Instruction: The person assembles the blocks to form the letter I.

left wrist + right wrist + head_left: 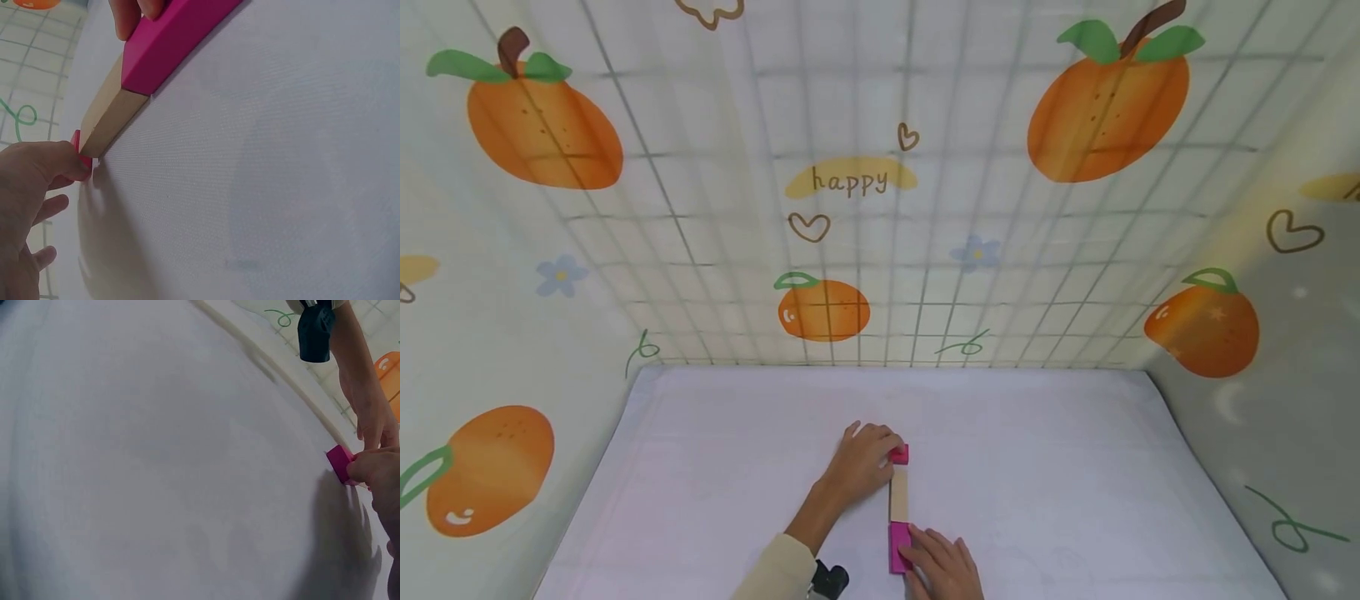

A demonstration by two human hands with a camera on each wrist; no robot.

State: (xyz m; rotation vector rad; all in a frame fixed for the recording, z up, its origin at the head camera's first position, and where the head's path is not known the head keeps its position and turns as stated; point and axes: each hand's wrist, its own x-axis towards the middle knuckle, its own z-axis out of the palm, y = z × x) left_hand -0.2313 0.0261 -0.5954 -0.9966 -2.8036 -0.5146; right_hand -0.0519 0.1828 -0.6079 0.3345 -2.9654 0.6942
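Note:
Three blocks lie end to end in a straight line on the white-covered table. The far one is a small pinkish-red block (903, 457), pinched by my left hand (859, 463) at its left side. A plain wooden block (899, 497) sits in the middle, its end meeting the magenta block (898, 542) nearest me. My right hand (946, 568) holds that magenta block from the right, thumb and fingertips at its sides. In the left wrist view, the left thumb partly covers the pinkish-red block (77, 139), which is right at the wooden block's end.
A white cloth (1045, 475) covers the table around the blocks. Behind it stands a curtain (715, 292) printed with oranges and grid lines, with similar cloth on both sides. A dark camera (830, 578) is strapped on the left wrist.

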